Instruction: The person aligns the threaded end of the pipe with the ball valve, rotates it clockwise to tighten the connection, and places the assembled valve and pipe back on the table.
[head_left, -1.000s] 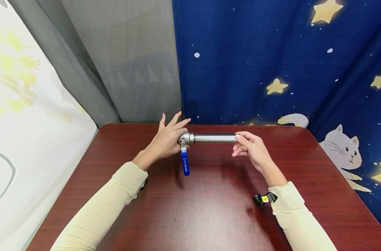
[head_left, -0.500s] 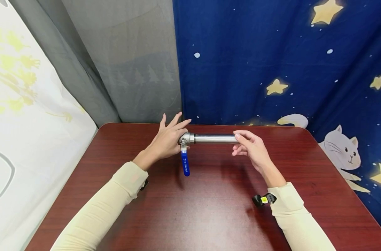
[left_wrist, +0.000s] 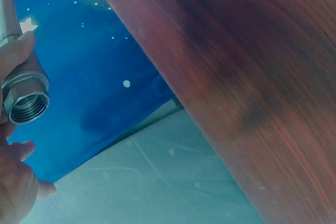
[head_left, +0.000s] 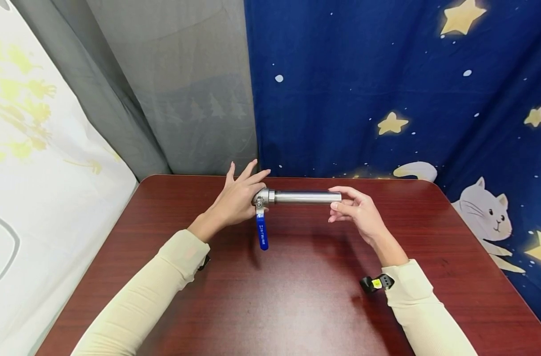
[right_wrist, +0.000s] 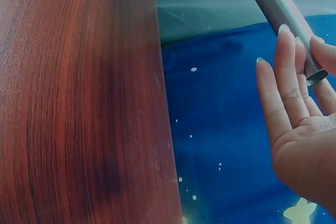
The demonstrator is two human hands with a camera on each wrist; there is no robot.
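A steel ball valve (head_left: 263, 197) with a blue lever handle (head_left: 262, 231) is joined to a straight metal pipe (head_left: 303, 197), held level above the table. My left hand (head_left: 239, 198) grips the valve body between thumb and index finger, its other fingers spread out. In the left wrist view, the valve's open threaded end (left_wrist: 30, 107) faces the camera. At the pipe's right end, my right hand (head_left: 357, 210) holds it between thumb and index finger. The right wrist view shows the hollow pipe end (right_wrist: 316, 78) beside the thumb, with other fingers loosely extended.
A reddish-brown wooden table (head_left: 270, 306) lies beneath both hands. Behind its far edge hang a grey curtain (head_left: 195, 89) and a blue star-patterned curtain (head_left: 324, 99). White printed fabric (head_left: 43, 173) hangs at the left.
My right thumb has slid from the pipe's upper face down to its lower near side, uncovering the pipe's end. The left hand and valve have stayed nearly still.
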